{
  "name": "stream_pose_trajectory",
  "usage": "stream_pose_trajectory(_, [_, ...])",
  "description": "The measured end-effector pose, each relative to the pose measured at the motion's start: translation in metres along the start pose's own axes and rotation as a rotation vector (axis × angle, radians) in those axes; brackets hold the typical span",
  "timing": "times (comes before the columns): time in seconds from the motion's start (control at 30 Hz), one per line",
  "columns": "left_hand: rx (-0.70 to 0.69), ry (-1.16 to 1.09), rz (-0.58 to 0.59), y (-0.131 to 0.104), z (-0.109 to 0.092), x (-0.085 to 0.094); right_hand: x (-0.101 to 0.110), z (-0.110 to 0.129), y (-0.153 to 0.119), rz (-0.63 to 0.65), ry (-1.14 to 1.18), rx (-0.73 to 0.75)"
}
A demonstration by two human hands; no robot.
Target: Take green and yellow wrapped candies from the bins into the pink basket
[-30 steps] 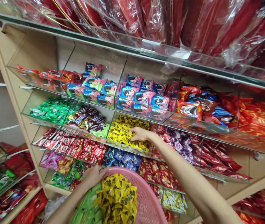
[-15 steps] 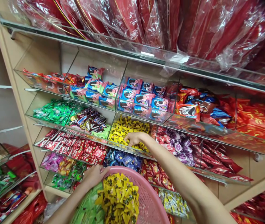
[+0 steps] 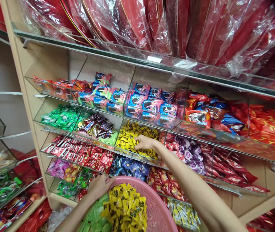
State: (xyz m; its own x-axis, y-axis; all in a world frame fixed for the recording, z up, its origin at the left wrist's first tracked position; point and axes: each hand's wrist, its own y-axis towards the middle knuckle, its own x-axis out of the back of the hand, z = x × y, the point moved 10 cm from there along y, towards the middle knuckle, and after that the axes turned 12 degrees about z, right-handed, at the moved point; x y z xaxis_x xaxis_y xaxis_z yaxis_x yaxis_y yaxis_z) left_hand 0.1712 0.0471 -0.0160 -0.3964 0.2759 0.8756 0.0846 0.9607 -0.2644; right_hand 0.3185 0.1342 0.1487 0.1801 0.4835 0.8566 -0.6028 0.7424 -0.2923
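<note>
My left hand [image 3: 101,186] is closed over the far rim of a pink plastic basket [image 3: 161,203]. Inside the basket lie a heap of small yellow-wrapped candies [image 3: 127,206] and green packets [image 3: 95,212] on its left side. My right hand [image 3: 145,142] reaches into a clear shelf bin, its fingers stretched out and a little bent over the yellow-wrapped candies [image 3: 127,134] there. No candy shows in its grasp, and the fingertips touch or hover just above the pile; which, I cannot tell.
Left of the yellow bin are Snickers bars [image 3: 96,125] and green-wrapped candies [image 3: 56,117]; to its right are purple-wrapped candies [image 3: 194,153]. Blue and pink snack packs [image 3: 152,104] fill the row above. A glass shelf [image 3: 118,53] with red plastic-wrapped goods crosses the top.
The shelves appear shifted slightly right and down as the view moves. My right hand has lifted a little from the yellow candies, fingers less bent. My left hand keeps holding the basket rim.
</note>
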Motion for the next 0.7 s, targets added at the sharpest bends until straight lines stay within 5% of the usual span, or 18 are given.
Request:
stream_pose_trajectory(0.1, [-0.011, 0.004, 0.003, -0.001, 0.001, -0.002, 0.001, -0.009, 0.005, -0.111, 0.311, -0.091])
stream_pose_trajectory(0.23, [-0.012, 0.0, -0.011, -0.002, 0.005, -0.003, -0.023, -0.015, 0.018, -0.114, 0.478, -0.252])
stream_pose_trajectory(0.53, [-0.002, -0.007, -0.02, -0.004, 0.012, -0.001, -0.025, -0.009, 0.025, -0.047, 0.121, -0.46])
stream_pose_trajectory(0.7, [0.007, -0.012, -0.04, -0.001, 0.013, -0.001, -0.028, -0.014, 0.025, -0.073, 0.152, -0.477])
